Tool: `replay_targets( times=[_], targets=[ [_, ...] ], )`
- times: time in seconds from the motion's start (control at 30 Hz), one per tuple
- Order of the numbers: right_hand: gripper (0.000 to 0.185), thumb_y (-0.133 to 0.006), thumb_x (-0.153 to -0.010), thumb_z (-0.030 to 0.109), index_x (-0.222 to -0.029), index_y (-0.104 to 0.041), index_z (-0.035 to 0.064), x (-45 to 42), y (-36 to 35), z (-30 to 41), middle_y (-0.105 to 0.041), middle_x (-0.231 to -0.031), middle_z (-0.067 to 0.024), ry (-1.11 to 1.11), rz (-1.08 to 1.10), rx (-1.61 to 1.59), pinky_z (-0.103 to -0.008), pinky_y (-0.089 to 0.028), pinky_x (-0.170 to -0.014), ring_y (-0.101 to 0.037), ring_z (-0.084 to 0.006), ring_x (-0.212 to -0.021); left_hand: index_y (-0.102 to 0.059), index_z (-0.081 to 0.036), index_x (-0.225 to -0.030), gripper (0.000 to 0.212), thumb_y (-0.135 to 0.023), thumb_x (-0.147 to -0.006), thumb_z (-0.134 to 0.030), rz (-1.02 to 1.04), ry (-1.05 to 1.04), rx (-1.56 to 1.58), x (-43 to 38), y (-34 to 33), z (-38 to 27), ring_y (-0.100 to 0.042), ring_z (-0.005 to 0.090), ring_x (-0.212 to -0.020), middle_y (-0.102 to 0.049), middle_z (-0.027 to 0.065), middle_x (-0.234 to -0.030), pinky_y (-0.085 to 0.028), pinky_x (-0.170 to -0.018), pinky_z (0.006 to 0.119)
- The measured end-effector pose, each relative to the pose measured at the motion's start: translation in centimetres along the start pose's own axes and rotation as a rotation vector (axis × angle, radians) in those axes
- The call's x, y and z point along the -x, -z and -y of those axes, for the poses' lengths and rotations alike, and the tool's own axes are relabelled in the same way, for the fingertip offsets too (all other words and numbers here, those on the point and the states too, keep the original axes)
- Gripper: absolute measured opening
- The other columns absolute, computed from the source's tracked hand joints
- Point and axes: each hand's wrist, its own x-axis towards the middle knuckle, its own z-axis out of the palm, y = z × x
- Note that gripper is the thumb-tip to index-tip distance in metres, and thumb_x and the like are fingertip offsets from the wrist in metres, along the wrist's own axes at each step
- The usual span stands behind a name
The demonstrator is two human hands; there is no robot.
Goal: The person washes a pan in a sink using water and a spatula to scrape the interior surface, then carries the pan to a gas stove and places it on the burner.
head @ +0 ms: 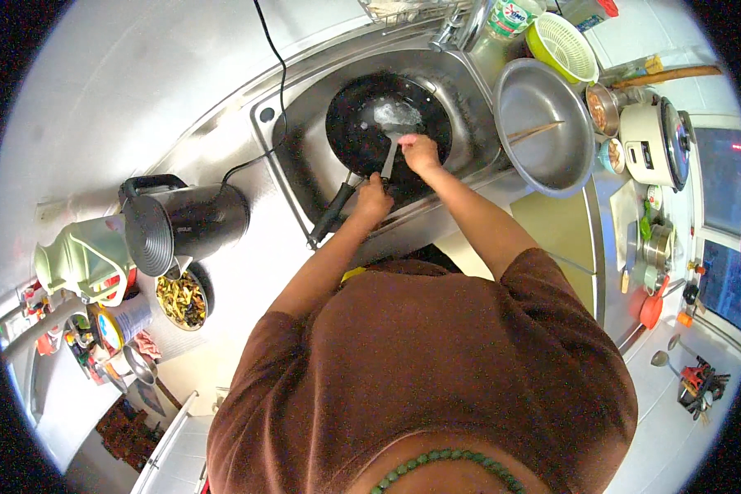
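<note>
A black wok (352,139) sits inside the stainless steel sink (302,167), its dark handle (333,213) slanting over the near left rim. Shiny water and whitish patches show in the wok. My left hand (373,200) is closed around the handle of a metal spatula (391,157), whose neck and blade point away from me over the wok. My right hand (420,153) is bent close at the spatula's neck, fingertips at or touching it. Whether those fingers grip anything is hidden.
A large metal basin (543,154) with chopsticks (534,131) stands right of the sink, below a faucet (447,37) and a green colander (562,49). Left are a dark electric kettle-like appliance (204,222) with a cord, and a plate of food (182,299). A rice cooker (651,145) stands far right.
</note>
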Motion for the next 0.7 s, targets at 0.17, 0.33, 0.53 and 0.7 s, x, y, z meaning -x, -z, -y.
replay_targets(
  times=[0.17, 0.33, 0.53, 0.7],
  targets=[
    [0.015, -0.053, -0.074, 0.005, -0.078, -0.067, 0.0108, -5.4, 0.2, -4.4, -0.063, -0.08, -0.0098, 0.063, -0.102, 0.008, -0.0319, -0.048, -0.068, -0.061, -0.025, -0.075, -0.047, 0.003, -0.1, 0.038, -0.057, -0.066, -0.01, -0.074, -0.134, -0.025, 1.0, 2.0, 0.8, -0.053, 0.0399, -0.085, -0.055, 0.0255, -0.088, -0.043, -0.077, 0.043],
    [0.019, -0.051, -0.073, 0.004, -0.081, -0.067, 0.0106, -9.1, -2.0, -6.5, -0.063, -0.083, -0.0107, 0.117, -0.009, -0.023, -0.0329, -0.047, -0.069, -0.06, -0.0257, -0.077, -0.047, 0.0, -0.108, 0.045, -0.057, -0.065, -0.005, 0.009, -0.041, -0.046, 1.7, 6.1, -0.3, -0.052, 0.0395, -0.083, -0.053, 0.0251, -0.087, -0.043, -0.074, 0.043],
    [0.017, -0.055, -0.071, 0.009, -0.083, -0.066, 0.012, -10.5, -4.6, -6.8, -0.062, -0.086, -0.0122, 0.209, 0.169, 0.011, -0.0345, -0.047, -0.072, -0.058, -0.028, -0.079, -0.044, -0.001, -0.114, 0.052, -0.054, -0.063, 0.0, -0.043, -0.084, -0.104, 2.0, 7.3, -0.3, -0.052, 0.0391, -0.083, -0.052, 0.0241, -0.09, -0.044, -0.074, 0.043],
    [0.017, -0.057, -0.071, 0.017, -0.085, -0.066, 0.0143, -11.5, -5.8, -7.8, -0.062, -0.087, -0.0117, 0.305, 0.204, 0.063, -0.0349, -0.046, -0.074, -0.058, -0.0283, -0.08, -0.044, 0.0, -0.113, 0.052, -0.053, -0.062, 0.003, -0.033, -0.112, -0.096, 2.6, 9.2, -1.4, -0.052, 0.0386, -0.083, -0.051, 0.0227, -0.09, -0.044, -0.075, 0.042]
  ],
)
